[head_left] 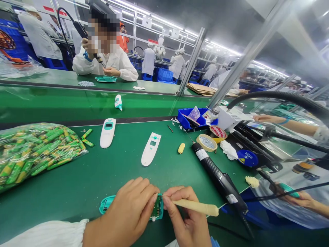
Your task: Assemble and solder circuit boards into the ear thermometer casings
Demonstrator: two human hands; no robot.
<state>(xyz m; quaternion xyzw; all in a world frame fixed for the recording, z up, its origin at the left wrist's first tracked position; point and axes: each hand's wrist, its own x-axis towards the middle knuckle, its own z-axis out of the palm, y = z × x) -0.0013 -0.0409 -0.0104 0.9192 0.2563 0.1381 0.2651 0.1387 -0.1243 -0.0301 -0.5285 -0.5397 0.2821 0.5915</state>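
While the left hand (pixel 128 209) clenches a teal plastic casing (pixel 109 203) at the near edge of the green conveyor belt (pixel 102 171), the right hand (pixel 187 216) pinches a pale wrapped stick (pixel 195 207), its narrow end pointing at the exposed circuit board (pixel 156 207). Two white handheld devices (pixel 108 132) lie just beyond, with a bag of green batteries (pixel 36 151) to the left. A black corded power tool (pixel 213 175) and a blue tray (pixel 185 121) sit to the right, where a co-worker's hand (pixel 303 199) holds another teal piece.

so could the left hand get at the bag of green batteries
Probably yes: only bare green bench lies between the left hand and the bag, though that hand seems to hold the teal casing.
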